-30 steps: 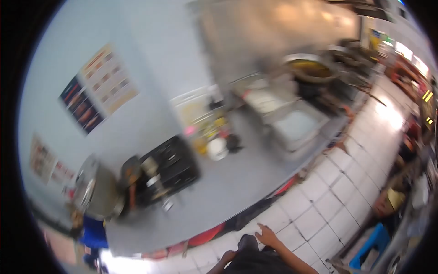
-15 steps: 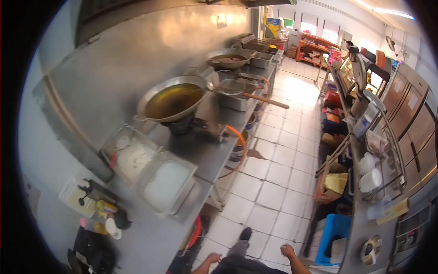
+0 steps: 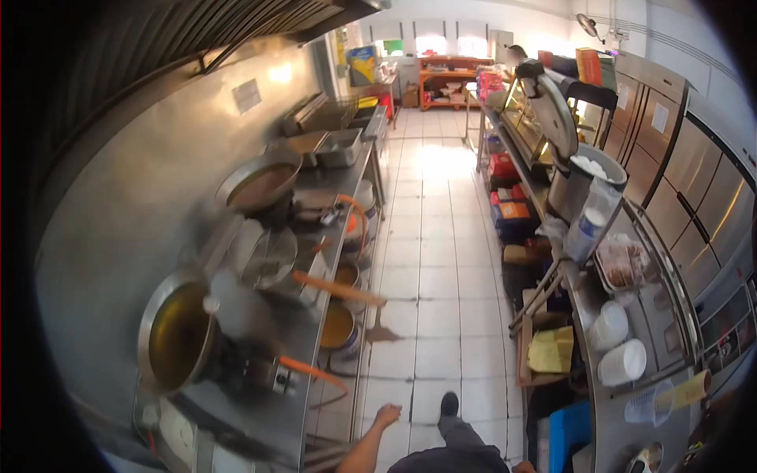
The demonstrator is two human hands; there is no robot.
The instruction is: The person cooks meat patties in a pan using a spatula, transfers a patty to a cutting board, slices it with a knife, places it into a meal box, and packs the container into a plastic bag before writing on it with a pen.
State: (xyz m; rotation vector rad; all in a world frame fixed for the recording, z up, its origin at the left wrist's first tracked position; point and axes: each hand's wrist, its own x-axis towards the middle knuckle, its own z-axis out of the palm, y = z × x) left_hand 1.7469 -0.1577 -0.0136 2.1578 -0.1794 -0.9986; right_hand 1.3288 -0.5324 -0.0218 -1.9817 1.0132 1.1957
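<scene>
My left hand (image 3: 388, 415) hangs over the tiled floor beside the stove counter, fingers curled in and nothing seen in them. Low at the bottom edge, only a bit of my right hand (image 3: 522, 467) shows, near the right-hand counter; its fingers are cut off. Closest on the left stands a wok (image 3: 150, 335) of yellowish oil on a burner. Beyond it lie a wire strainer (image 3: 272, 256) with a long wooden handle (image 3: 339, 289) jutting past the counter edge, and a second wok (image 3: 229, 189) of oil.
A tiled aisle (image 3: 438, 236) runs ahead between two counters. Under the left one are an orange hose (image 3: 311, 370) and a bucket (image 3: 337, 327). On the right are a large open-lidded cooker (image 3: 587, 185), white tubs (image 3: 621, 363) and a blue crate (image 3: 569, 437). A person (image 3: 516, 54) stands far back.
My view has moved forward along the aisle and turned left-to-right, so the near wok now sits lower left. My right hand has dropped almost out of view; my left hand has swung forward.
</scene>
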